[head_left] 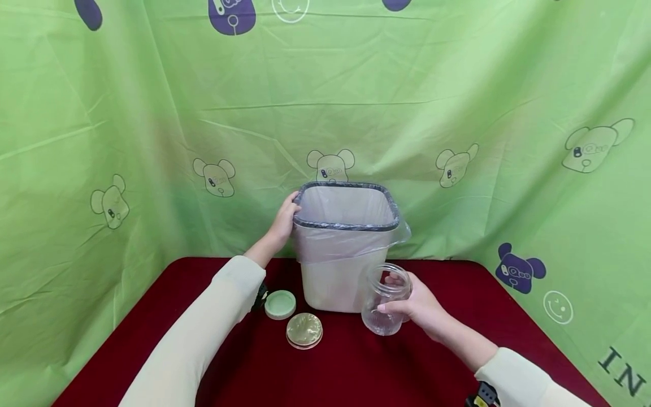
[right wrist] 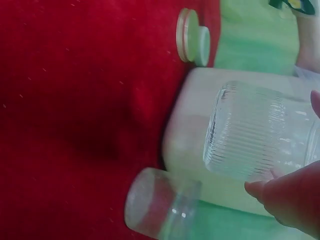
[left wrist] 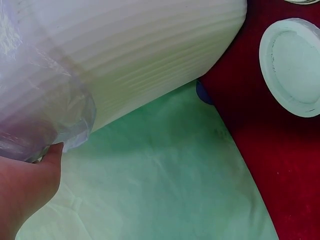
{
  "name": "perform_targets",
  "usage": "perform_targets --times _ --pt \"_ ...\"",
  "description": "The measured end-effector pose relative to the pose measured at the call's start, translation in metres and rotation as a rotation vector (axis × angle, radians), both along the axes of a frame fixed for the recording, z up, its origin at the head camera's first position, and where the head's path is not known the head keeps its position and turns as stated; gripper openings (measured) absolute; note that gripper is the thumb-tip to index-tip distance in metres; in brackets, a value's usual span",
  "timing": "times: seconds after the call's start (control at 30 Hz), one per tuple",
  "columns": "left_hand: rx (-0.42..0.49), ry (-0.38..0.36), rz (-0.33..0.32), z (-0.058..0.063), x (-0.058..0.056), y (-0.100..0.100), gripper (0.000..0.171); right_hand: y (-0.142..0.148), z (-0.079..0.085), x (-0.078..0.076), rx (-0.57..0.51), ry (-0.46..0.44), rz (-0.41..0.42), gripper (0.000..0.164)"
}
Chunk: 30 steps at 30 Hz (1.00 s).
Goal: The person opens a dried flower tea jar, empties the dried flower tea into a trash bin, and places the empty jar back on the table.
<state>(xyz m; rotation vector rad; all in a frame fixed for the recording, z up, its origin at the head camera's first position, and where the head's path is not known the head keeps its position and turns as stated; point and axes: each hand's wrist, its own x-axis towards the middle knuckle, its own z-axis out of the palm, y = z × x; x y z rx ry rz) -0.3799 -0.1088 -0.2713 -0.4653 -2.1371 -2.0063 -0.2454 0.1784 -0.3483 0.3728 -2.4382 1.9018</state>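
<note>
A pale trash bin (head_left: 330,282) with a dark rim and a clear plastic liner stands at the back of the table. My left hand (head_left: 283,219) grips its rim on the left side; the left wrist view shows the thumb (left wrist: 52,155) against the liner (left wrist: 75,110). In front of the bin's right side, my right hand (head_left: 419,305) holds a clear glass jar (head_left: 378,322) by its upper part, its lidless mouth upward. Fine vertical ribs run around that jar (right wrist: 245,130) in the right wrist view. A second clear jar (right wrist: 150,200) stands on the table close by.
A pale green lid (head_left: 280,304) and a gold lid (head_left: 304,329) lie left of the bin's front on the red tablecloth (head_left: 356,367). Green printed fabric (head_left: 264,130) hangs behind and along both sides of the table.
</note>
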Motion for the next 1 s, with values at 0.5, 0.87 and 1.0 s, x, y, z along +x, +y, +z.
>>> perform_targets --times 0.5,0.87,1.0 --pt "-0.021 0.016 -0.005 0.0 0.0 -0.001 0.053 -0.02 -0.039 -0.001 0.063 -0.002 -0.029 0.078" --pt "-0.032 0.03 -0.012 0.012 0.022 0.004 0.055 -0.029 -0.056 0.001 0.187 0.082 -0.027 0.082" --pt "-0.021 0.022 -0.008 0.006 0.01 0.002 0.054 -0.034 -0.049 0.006 0.183 0.095 -0.023 0.08"
